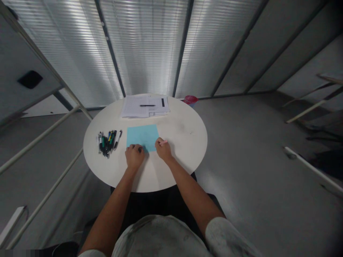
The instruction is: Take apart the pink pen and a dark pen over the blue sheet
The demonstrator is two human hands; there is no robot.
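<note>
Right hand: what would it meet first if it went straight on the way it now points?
The blue paper: the right hand points forward and inward, and its fingertips seem to reach the paper's near edge, though depth is hard to judge here.

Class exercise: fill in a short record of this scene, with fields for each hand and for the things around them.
Surface: round white table
Left hand: curled on the lower edge of the blue paper
Right hand: holding a pink pen at the paper's lower right corner
Left of paper: bunch of pens
Far side of table: stack of papers under a black pen
Beyond table: red cup
</note>
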